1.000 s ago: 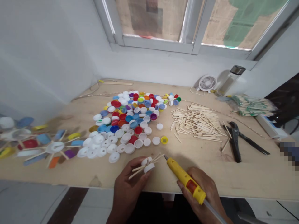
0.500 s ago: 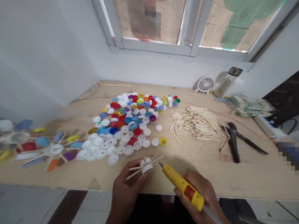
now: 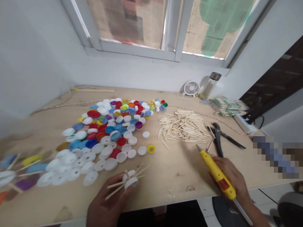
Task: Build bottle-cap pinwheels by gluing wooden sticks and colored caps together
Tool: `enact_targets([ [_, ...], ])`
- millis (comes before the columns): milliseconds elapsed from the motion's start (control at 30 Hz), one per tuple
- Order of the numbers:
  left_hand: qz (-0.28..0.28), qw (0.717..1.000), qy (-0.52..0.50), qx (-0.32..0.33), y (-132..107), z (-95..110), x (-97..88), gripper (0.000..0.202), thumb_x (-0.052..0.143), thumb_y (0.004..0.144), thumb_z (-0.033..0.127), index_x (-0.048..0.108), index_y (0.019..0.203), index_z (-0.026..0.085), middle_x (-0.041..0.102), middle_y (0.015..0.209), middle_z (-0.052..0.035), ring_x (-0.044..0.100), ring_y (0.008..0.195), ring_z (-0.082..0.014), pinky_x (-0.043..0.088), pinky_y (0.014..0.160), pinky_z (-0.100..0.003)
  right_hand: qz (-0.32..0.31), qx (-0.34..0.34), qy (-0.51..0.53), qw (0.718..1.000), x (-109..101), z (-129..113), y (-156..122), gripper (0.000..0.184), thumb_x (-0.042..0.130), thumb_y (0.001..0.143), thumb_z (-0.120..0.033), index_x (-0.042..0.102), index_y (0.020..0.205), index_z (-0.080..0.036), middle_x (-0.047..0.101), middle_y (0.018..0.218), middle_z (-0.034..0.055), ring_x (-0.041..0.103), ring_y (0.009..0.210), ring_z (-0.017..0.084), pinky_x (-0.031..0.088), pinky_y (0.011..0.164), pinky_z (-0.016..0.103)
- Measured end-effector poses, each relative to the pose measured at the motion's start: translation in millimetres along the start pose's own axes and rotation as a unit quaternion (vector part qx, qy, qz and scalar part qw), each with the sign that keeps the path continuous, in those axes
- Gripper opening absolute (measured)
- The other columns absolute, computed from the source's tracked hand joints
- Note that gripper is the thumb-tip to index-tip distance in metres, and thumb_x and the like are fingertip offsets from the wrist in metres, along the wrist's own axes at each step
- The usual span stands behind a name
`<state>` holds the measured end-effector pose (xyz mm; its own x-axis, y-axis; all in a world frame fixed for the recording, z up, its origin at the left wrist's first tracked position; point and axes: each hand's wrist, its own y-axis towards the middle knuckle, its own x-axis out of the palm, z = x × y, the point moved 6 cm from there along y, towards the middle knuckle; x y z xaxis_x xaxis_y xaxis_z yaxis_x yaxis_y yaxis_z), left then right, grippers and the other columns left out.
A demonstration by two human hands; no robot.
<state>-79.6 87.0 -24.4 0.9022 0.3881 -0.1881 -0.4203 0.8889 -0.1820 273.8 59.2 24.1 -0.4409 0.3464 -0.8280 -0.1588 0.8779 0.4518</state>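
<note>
Left hand [image 3: 106, 205] clamped on 2 white bottle caps [image 3: 131, 183] threaded with wooden sticks [image 3: 115, 186]; right hand [image 3: 233, 176] closed around yellow soldering iron [image 3: 216, 173]; finished wheel [image 3: 7, 177] left of grip; many loose caps [image 3: 106, 132] and sticks [image 3: 182, 126] remain beyond

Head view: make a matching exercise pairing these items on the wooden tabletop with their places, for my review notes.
Items:
1. White plastic caps with wooden sticks
2. Yellow pointed pen-shaped tool
3. Heap of short wooden sticks
4. Black metal pliers

Places:
A. Right of the stick heap
B. In the right hand
C. Between the multicoloured bottle-cap heap and the pliers
D. In the left hand

Pairs: 1-D; 2-B; 3-C; 4-A
</note>
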Motion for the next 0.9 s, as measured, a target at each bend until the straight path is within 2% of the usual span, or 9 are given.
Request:
enact_targets([
  [67, -0.015, 1.000, 0.017, -0.005, 4, -3, -1.0, 0.036, 0.076, 0.057, 0.051, 0.068, 0.084, 0.029, 0.077, 0.090, 0.0002, 0.072, 0.085, -0.0273, 0.059, 0.074, -0.033, 0.001, 0.006, -0.047, 0.999, -11, 26, -6, 0.027, 0.040, 0.096, -0.029, 0.057, 0.115, -0.020, 0.062, 0.116, 0.0131, 0.060, 0.107, 0.027, 0.047, 0.088, 0.040],
  [200, -0.045, 0.998, 0.025, -0.033, 13, -13, -3.8, 0.038, 0.080, 0.051, 0.048, 0.069, 0.082, 0.029, 0.077, 0.090, -0.0002, 0.072, 0.087, -0.0297, 0.061, 0.073, -0.035, 0.015, -0.013, -0.132, 0.991, -26, 71, -8, 0.033, 0.036, 0.096, -0.038, 0.060, 0.109, -0.019, 0.064, 0.110, 0.0144, 0.062, 0.100, 0.028, 0.047, 0.084, 0.041],
  [300, -0.024, 0.997, -0.007, -0.067, 16, -20, -8.6, 0.040, 0.082, 0.047, 0.046, 0.069, 0.080, 0.027, 0.078, 0.084, -0.0010, 0.072, 0.086, -0.0312, 0.062, 0.068, -0.036, -0.011, -0.017, -0.174, 0.985, -30, 99, -3, 0.034, 0.034, 0.096, -0.039, 0.061, 0.105, -0.019, 0.066, 0.107, 0.0148, 0.062, 0.097, 0.028, 0.047, 0.082, 0.042],
  [400, -0.010, 0.993, -0.078, -0.093, 14, -21, -7.9, 0.042, 0.083, 0.047, 0.044, 0.068, 0.082, 0.026, 0.078, 0.078, -0.0006, 0.072, 0.085, -0.0298, 0.061, 0.069, -0.035, -0.049, -0.028, -0.181, 0.982, -32, 116, 3, 0.037, 0.033, 0.096, -0.041, 0.061, 0.107, -0.020, 0.066, 0.108, 0.0138, 0.062, 0.098, 0.028, 0.046, 0.082, 0.043],
  [567, 0.002, 0.983, -0.162, -0.082, 7, -14, -0.5, 0.044, 0.085, 0.048, 0.041, 0.068, 0.084, 0.022, 0.077, 0.076, 0.0002, 0.072, 0.075, -0.0208, 0.057, 0.067, -0.025, -0.094, -0.059, -0.166, 0.980, -28, 126, 3, 0.045, 0.030, 0.098, -0.041, 0.059, 0.120, -0.014, 0.062, 0.117, 0.0185, 0.059, 0.108, 0.031, 0.047, 0.084, 0.043],
  [733, -0.002, 0.969, -0.218, -0.113, 6, -19, 0.3, 0.052, 0.088, 0.042, 0.040, 0.066, 0.086, 0.019, 0.076, 0.075, -0.0016, 0.072, 0.075, -0.0215, 0.056, 0.070, -0.027, -0.106, -0.090, -0.186, 0.973, -31, 130, -4, 0.049, 0.045, 0.091, -0.047, 0.054, 0.129, -0.018, 0.060, 0.122, 0.0184, 0.061, 0.107, 0.035, 0.047, 0.085, 0.047],
  [800, -0.006, 0.968, -0.223, -0.113, 8, -20, -1.5, 0.054, 0.088, 0.043, 0.040, 0.066, 0.087, 0.019, 0.077, 0.076, -0.0021, 0.071, 0.077, -0.0209, 0.056, 0.071, -0.027, -0.085, -0.089, -0.176, 0.977, -39, 123, -3, 0.048, 0.044, 0.091, -0.047, 0.054, 0.130, -0.021, 0.059, 0.125, 0.0179, 0.059, 0.111, 0.035, 0.045, 0.086, 0.048],
  [900, -0.022, 0.965, -0.235, -0.116, 9, -20, -1.0, 0.051, 0.088, 0.043, 0.037, 0.067, 0.085, 0.019, 0.077, 0.077, -0.0025, 0.071, 0.074, -0.0192, 0.055, 0.069, -0.024, 0.017, -0.042, -0.152, 0.987, -55, 97, 6, 0.043, 0.038, 0.094, -0.044, 0.057, 0.126, -0.024, 0.061, 0.120, 0.0174, 0.057, 0.114, 0.035, 0.043, 0.091, 0.050],
])
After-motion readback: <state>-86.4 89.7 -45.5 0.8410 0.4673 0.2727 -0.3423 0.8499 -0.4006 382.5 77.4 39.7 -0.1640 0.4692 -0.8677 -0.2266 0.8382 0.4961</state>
